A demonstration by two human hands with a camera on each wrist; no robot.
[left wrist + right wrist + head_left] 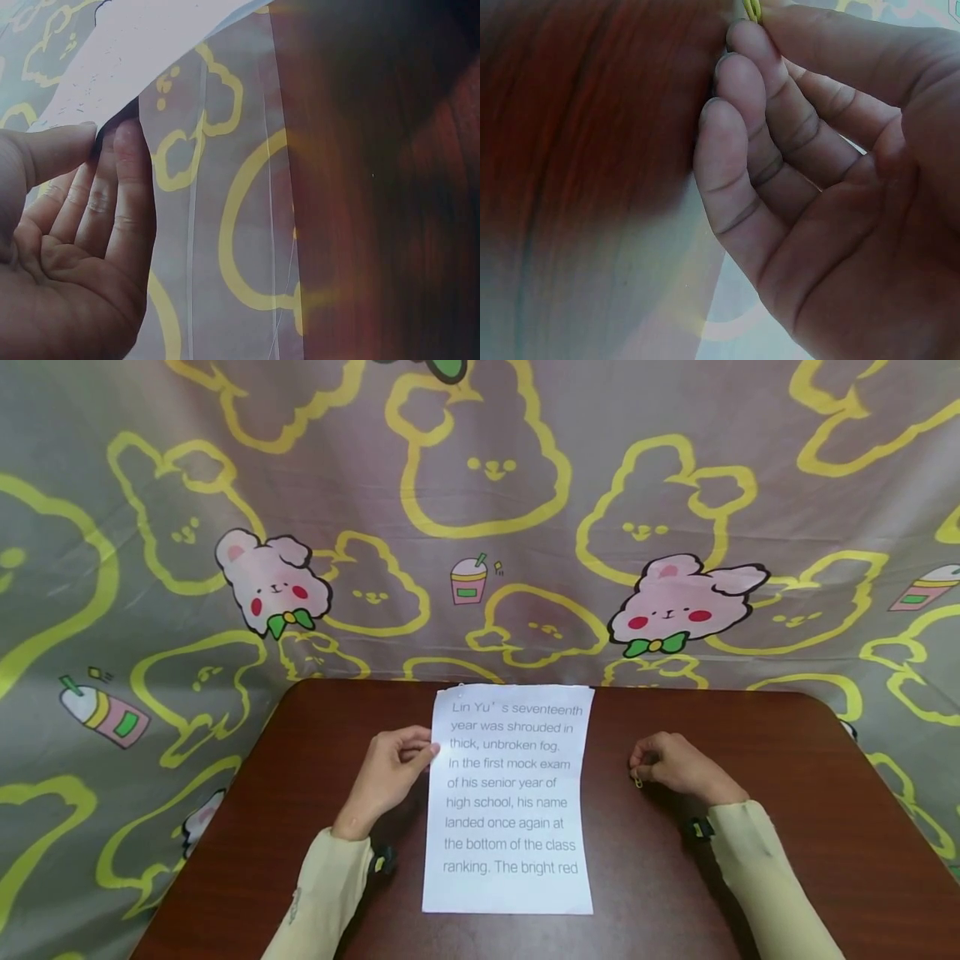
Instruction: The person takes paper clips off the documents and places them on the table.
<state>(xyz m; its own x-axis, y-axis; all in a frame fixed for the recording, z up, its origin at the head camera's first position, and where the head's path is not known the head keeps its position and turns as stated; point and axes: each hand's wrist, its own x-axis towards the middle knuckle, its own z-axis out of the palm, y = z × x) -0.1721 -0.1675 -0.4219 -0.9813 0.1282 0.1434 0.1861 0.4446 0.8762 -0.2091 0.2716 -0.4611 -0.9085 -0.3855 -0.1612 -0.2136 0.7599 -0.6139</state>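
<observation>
My left hand [390,772] pinches the left edge of a white sheet of paper [510,893] printed with large grey text. In the left wrist view the thumb lies on the printed face of the paper [150,67] and the fingers are behind it. To the right of the paper, my right hand [678,764] holds a small yellow paper clip [638,782] between thumb and index finger. Only part of the yellow clip [753,9] shows at the top edge of the right wrist view, with the other fingers of the right hand [802,187] loosely bent below it.
A dark reddish-brown wooden table [645,877] with rounded far corners lies under both hands. Right behind its far edge hangs a grey curtain [525,560] with yellow outlines, pink rabbits and drink cups. Each wrist wears a black band, such as the right wristband [702,829].
</observation>
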